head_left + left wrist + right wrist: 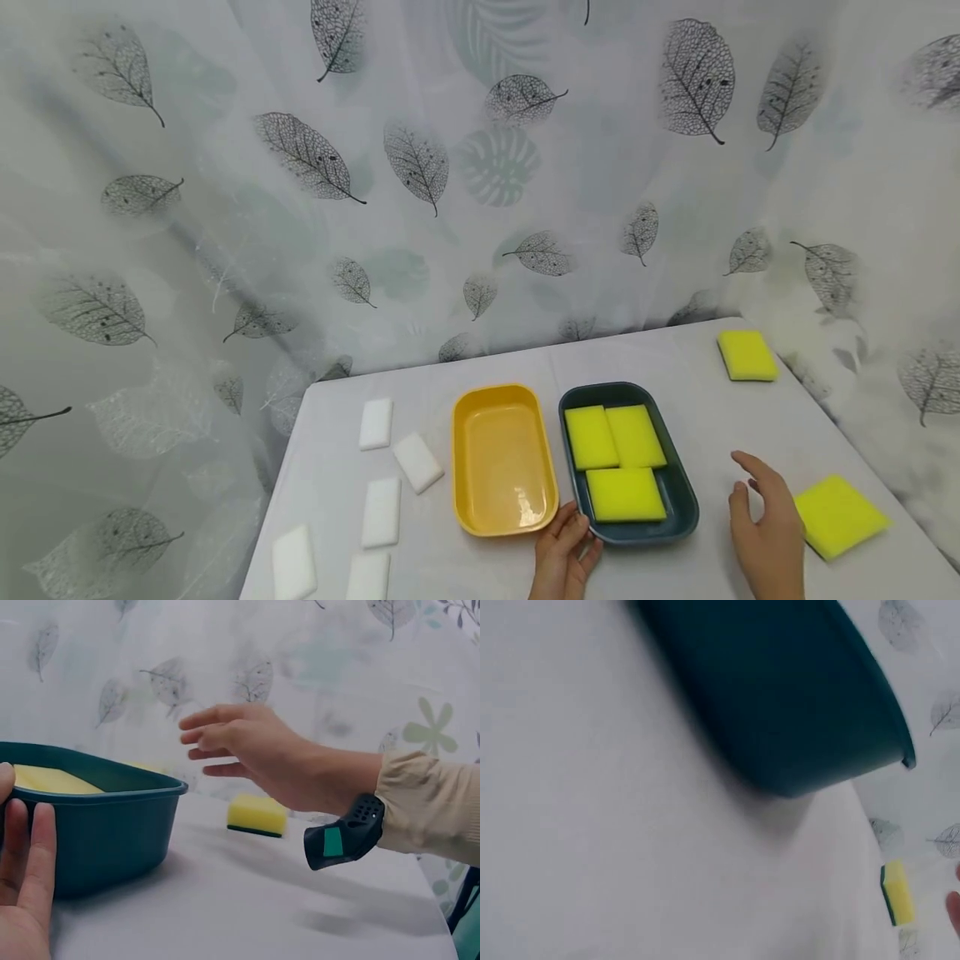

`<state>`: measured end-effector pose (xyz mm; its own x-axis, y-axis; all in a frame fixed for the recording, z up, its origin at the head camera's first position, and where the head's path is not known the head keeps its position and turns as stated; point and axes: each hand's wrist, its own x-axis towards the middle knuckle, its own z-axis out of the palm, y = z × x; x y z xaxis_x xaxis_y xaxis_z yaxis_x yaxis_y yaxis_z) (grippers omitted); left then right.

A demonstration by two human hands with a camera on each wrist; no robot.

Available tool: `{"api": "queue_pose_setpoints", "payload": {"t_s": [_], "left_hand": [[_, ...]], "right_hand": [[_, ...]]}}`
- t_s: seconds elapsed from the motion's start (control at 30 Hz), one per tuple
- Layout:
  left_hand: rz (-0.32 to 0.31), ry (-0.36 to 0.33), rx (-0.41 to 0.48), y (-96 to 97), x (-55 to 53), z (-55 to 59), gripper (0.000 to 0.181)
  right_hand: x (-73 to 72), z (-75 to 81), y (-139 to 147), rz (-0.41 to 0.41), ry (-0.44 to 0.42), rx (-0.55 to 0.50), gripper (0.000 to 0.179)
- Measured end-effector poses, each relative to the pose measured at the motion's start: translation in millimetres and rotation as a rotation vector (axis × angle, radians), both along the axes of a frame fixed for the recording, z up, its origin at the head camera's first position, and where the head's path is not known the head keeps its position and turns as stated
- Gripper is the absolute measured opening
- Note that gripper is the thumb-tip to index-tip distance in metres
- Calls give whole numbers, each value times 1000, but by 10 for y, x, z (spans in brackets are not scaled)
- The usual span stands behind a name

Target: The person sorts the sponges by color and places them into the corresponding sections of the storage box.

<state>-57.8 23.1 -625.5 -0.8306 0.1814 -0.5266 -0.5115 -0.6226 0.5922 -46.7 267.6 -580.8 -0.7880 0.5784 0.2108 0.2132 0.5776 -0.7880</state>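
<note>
My left hand (562, 550) is at the near left corner of a dark teal plastic tray (682, 500). In the left wrist view its fingers (41, 847) lie against the tray's outer wall, just below the rim, with another digit at the rim; it grips the tray there. Inside the tray lie three yellow sponges (626, 493), flat and side by side. My right hand (768, 525) hovers to the right of the tray, fingers loosely bent and holding nothing. Just beyond it on the right, a yellow sponge (840, 515) with a dark green scouring side rests on the table.
A yellow-orange tray (504, 531) with nothing in it stands left of the teal one. Several white sponges (381, 512) lie on the table's left side. Another yellow sponge (747, 356) sits at the far right corner. A leaf-patterned curtain (525, 208) hangs behind the table.
</note>
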Motion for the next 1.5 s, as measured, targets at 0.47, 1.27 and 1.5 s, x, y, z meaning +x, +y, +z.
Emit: {"api": "queue_pose_setpoints", "payload": {"t_s": [0.47, 1.27, 1.5], "left_hand": [[-13, -12, 14, 3, 25, -25, 21], [-10, -69, 34, -1, 86, -90, 17], [-16, -12, 28, 0, 13, -30, 18]], "right_hand": [[157, -267, 191, -378, 139, 57, 45], [217, -521, 566, -428, -401, -188, 77], [112, -504, 571, -473, -470, -255, 82]]}}
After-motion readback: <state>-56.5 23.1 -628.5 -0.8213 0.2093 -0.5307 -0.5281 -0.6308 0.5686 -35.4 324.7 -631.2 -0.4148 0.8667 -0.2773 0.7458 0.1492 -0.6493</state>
